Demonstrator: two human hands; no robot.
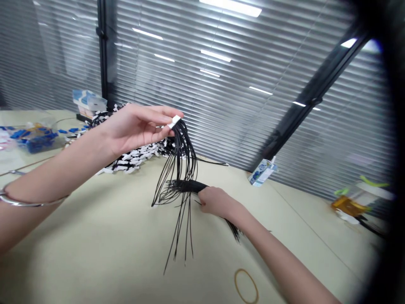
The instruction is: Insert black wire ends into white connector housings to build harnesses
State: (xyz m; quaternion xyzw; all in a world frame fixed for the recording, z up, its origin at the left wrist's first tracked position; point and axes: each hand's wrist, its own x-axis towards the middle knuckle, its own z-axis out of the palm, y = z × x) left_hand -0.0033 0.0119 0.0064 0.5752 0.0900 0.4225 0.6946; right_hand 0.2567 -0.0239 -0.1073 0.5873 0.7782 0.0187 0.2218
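Observation:
My left hand, raised above the table, pinches a white connector between thumb and fingers. Many thin black wires hang down from that connector, some with loose ends low over the table. Lower and to the right, my right hand is wrapped round a thick bundle of black wires. Its cut ends show below my wrist, and its other end spreads out among the hanging wires. My right fingers are mostly turned away from view.
Behind my left hand lies a heap of black wires with white connectors. Blue pieces in a clear bag are at the left. A carton stands by the blinds, a yellow-orange container at the right. A rubber band lies in front.

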